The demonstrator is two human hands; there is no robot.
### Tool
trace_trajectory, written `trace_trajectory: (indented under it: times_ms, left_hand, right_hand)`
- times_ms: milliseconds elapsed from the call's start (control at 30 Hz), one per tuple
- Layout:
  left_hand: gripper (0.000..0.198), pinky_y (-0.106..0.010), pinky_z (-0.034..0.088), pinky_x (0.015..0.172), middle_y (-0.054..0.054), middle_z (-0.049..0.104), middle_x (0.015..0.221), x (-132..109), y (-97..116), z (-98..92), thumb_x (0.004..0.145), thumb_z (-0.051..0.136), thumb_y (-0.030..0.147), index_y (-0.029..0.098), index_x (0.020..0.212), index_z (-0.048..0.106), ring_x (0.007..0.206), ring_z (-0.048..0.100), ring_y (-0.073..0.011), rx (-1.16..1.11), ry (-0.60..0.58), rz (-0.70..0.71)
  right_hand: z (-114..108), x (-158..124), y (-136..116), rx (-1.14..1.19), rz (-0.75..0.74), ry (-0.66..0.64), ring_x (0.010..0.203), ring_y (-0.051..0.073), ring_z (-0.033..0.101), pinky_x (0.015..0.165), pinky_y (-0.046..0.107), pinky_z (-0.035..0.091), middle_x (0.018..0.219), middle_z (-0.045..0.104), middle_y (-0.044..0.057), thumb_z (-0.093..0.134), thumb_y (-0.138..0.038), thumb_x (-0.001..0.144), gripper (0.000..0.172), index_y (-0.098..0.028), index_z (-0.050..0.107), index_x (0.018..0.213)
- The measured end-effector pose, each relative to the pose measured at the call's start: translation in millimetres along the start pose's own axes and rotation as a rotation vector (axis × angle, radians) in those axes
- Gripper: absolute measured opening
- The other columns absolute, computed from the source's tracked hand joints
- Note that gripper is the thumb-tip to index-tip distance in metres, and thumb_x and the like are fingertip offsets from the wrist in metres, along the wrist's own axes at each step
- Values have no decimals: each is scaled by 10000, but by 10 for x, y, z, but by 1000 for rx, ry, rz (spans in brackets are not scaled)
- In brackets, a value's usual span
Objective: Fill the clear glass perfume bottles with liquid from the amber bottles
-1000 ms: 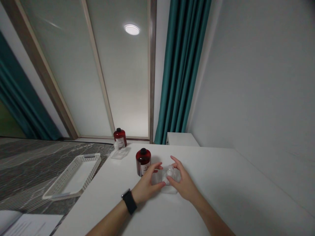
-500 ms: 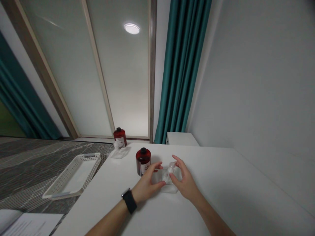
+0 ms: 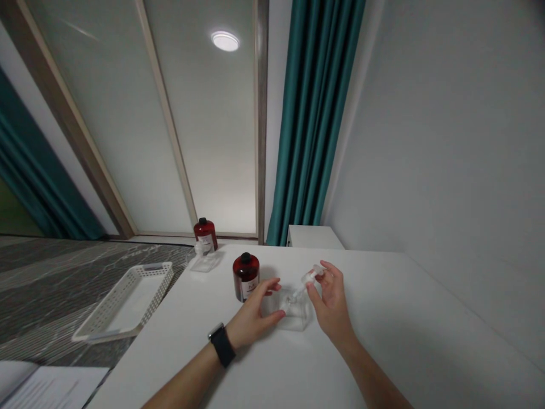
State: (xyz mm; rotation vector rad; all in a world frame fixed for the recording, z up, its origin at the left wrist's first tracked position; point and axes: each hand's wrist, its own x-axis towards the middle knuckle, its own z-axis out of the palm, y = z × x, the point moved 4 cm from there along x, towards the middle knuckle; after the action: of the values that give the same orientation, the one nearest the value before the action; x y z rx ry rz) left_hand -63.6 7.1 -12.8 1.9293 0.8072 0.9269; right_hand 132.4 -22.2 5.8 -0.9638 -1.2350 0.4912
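Note:
My right hand (image 3: 332,301) pinches a clear stopper (image 3: 313,275) between thumb and fingers, tilted, just above and right of a clear square glass container (image 3: 293,318) on the white table. My left hand (image 3: 258,315) lies at the container's left side, thumb and fingers apart; whether it touches the glass is hard to tell. Behind my left hand stands a dark red bottle (image 3: 246,277) with a black cap and a white label. Farther back at the table's left corner are a second red bottle (image 3: 205,234) and another clear glass container (image 3: 205,261).
A white perforated basket (image 3: 128,304) lies left of the white table (image 3: 204,363), on a grey patterned surface. An open book (image 3: 55,386) is at the lower left. A white cabinet (image 3: 315,237) stands beyond the table's far edge, near teal curtains.
My right hand has moved up and right with the stopper, which has lifted off the glass container and tilted. My left hand has stayed almost in place.

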Motion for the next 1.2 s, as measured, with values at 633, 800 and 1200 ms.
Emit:
trace_trajectory:
  times_ms: [633,800,1200]
  left_hand:
    - [600,-479,434,1066,-108,597,1273,7,13,7,814,703,185,225,1365,471,1192,559,-269,25,-3,36]
    - [576,-472,441,1057,-108,594,1263,12,16,7,817,695,186,227,1351,483,1193,560,-270,31,-3,51]
    - [577,-470,435,1062,-111,575,1273,8,13,12,831,677,180,227,1363,457,1210,549,-266,34,-19,42]
  right_hand:
    - [-64,43,23,28,36,97,910,202,617,869,402,490,962,599,36,661,-409,874,406,-255,446,1183]
    - [-43,57,25,45,83,96,851,187,627,813,367,511,904,600,11,667,-415,868,409,-259,450,1177]
    - [-28,58,20,86,121,95,807,175,621,772,328,497,861,604,-10,674,-406,864,422,-263,448,1191]
